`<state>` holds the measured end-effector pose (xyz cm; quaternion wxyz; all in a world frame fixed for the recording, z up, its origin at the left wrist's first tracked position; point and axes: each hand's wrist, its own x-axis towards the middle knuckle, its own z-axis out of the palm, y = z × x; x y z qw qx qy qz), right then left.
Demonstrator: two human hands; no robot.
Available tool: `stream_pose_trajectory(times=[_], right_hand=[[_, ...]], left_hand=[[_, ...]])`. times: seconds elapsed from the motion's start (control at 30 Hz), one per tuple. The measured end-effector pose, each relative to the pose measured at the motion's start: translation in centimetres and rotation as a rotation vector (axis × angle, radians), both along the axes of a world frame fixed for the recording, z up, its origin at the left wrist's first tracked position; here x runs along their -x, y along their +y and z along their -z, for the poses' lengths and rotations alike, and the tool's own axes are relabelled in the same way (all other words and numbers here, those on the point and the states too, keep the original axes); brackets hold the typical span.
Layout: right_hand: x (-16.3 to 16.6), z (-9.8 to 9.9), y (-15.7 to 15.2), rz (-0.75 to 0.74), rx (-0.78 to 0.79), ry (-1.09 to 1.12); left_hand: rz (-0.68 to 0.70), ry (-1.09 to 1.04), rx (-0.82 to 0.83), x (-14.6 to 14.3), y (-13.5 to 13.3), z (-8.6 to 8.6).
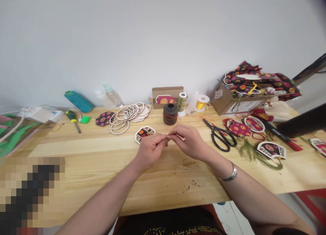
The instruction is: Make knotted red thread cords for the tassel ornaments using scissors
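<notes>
My left hand (152, 147) and my right hand (187, 141) meet over the middle of the table, fingertips pinched together and touching or nearly so. Whatever they pinch is too small to make out. Just behind my left hand is an octagonal ornament (142, 134) with a pale cut-out frame and dark patterned fabric, partly covered by the fingers. Beyond my hands stands a black spool (170, 114) with red thread wound around it. To the right of my right hand lie black-handled scissors (220, 135), blades pointing away to the left.
Pale wooden frames (129, 116) lie piled at the back left, near a screwdriver (73, 121) and a teal thread cone (79, 101). Yellow cord (201, 102) and a green thread spool (181, 104) stand behind. Finished-looking tasselled ornaments (238, 128) and a cardboard box (229, 104) of fabric occupy the right.
</notes>
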<state>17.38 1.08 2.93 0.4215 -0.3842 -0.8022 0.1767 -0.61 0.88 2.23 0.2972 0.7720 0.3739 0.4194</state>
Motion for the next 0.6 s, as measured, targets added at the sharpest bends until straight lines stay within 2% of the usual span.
stream_pose_trajectory(times=[0.17, 0.23, 0.43, 0.6], right_hand=[[0.1, -0.4, 0.5, -0.061, 0.529, 0.318], [0.2, -0.3, 0.7, -0.074, 0.635, 0.38], [0.5, 0.2, 0.9, -0.069, 0.698, 0.439], [0.6, 0.9, 0.9, -0.009, 0.504, 0.407]], left_hand=[[0.006, -0.044, 0.122, -0.1, -0.3, -0.2], [-0.011, -0.088, 0.173, -0.2, -0.3, -0.2], [-0.089, -0.206, 0.35, -0.4, -0.4, -0.7], [-0.125, -0.232, 0.386, -0.3, -0.3, -0.7]])
